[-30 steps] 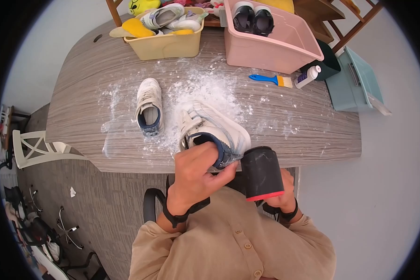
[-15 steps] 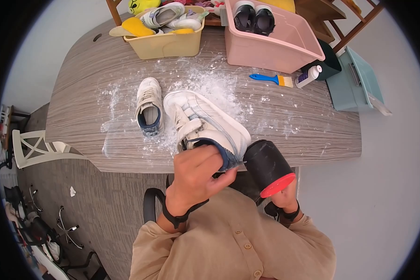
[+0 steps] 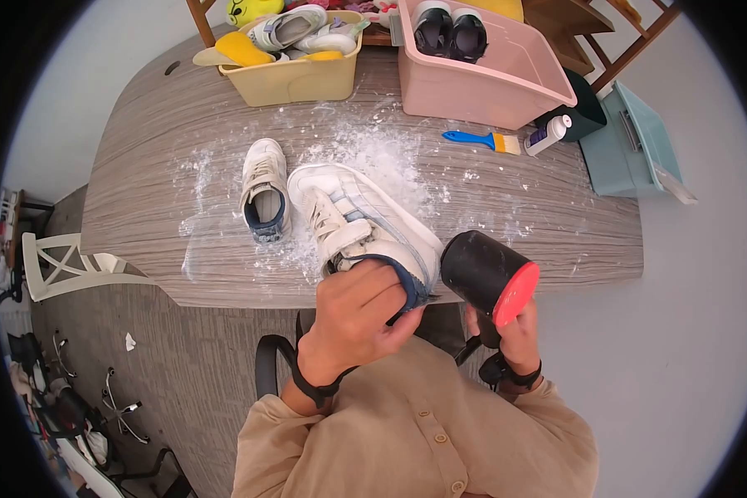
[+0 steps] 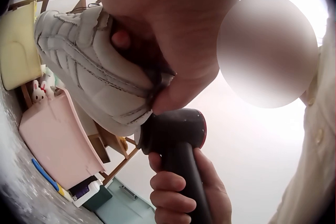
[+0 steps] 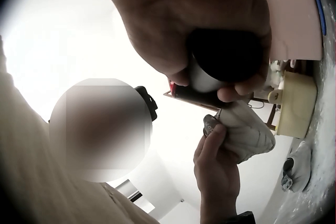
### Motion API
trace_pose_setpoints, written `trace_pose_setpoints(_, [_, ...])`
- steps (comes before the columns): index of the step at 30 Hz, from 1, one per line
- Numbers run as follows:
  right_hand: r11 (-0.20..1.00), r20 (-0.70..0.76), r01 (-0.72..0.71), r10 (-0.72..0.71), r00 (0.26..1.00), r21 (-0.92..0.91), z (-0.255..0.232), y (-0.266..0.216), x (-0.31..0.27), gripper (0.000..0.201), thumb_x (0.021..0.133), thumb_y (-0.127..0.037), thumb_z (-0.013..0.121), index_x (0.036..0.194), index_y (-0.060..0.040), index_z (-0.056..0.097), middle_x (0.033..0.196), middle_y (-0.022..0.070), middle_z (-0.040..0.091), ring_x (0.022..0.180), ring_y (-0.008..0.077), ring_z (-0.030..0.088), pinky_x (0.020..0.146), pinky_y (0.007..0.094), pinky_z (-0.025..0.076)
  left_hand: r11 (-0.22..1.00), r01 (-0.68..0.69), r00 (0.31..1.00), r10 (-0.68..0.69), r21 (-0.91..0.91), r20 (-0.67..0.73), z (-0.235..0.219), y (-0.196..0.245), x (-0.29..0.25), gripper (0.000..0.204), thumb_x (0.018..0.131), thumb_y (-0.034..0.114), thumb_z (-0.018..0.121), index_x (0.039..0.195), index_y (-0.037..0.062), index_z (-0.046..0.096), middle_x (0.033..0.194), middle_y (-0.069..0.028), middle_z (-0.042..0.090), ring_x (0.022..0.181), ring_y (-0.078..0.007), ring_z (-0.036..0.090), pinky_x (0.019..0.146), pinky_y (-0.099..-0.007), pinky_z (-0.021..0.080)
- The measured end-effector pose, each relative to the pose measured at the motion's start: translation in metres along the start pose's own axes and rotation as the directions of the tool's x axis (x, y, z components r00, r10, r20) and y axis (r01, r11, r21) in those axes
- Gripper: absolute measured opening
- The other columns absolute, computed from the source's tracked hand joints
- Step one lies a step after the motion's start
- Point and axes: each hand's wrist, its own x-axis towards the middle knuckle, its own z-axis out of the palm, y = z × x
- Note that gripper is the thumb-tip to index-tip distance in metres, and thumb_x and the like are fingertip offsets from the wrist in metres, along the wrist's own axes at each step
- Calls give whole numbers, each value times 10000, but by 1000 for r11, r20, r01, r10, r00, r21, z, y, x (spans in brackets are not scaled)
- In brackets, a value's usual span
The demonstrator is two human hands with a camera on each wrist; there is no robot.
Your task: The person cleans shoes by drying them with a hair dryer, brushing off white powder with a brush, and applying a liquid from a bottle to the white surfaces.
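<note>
My left hand (image 3: 353, 311) grips a white sneaker (image 3: 390, 220) by its navy heel collar, fingers inside the opening and thumb on the outside of the heel. The toe points away from me, over the white powder. My right hand (image 3: 520, 339) is wrapped round the handle of a black hair dryer (image 3: 477, 267), its red end cap facing me. In the left wrist view, the hair dryer's nozzle (image 4: 148, 133) is right by the sneaker's heel, and fingers curl about the handle. A second white sneaker (image 3: 265, 174) stands on the table to the left.
White powder (image 3: 382, 158) is scattered over the wooden table (image 3: 141, 191). Behind stand a yellow bin (image 3: 299, 83) of shoes and a pink bin (image 3: 473, 95) with black shoes. A blue-handled brush (image 3: 481, 142), a white bottle (image 3: 548, 137) and a teal box (image 3: 635, 145) are to the right.
The sneaker has swung up and tilted, showing more of its side. My right hand has turned the hair dryer, moving it slightly right so its red cap shows more.
</note>
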Motion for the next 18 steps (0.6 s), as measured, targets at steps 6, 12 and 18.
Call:
trace_pose_setpoints(6, [994,61,-2,-5,998,111,0,-10,7,260,933,-197,467,920,49,549,772,100,582,588,137,520,568,274,423,998,-45,999,44,36,23,-3,0,2,194,529,62,716,660,64,573,735,-40,564,655,-211,565,487,-306,423])
trace_pose_setpoints(12, [992,60,-15,8,998,123,-4,-17,13,313,955,-241,458,954,60,543,780,95,579,592,132,511,575,270,418,995,-86,994,89,-46,65,6,4,0,219,491,30,724,644,29,567,694,-73,555,625,-260,533,509,-326,419])
trace_pose_setpoints(18, [995,75,-45,38,996,94,-7,-24,21,343,966,-277,455,997,55,536,807,102,579,599,129,511,572,259,418,993,-90,983,102,-82,155,12,3,-4,206,566,63,719,729,42,594,806,-51,577,743,-213,567,534,-312,445])
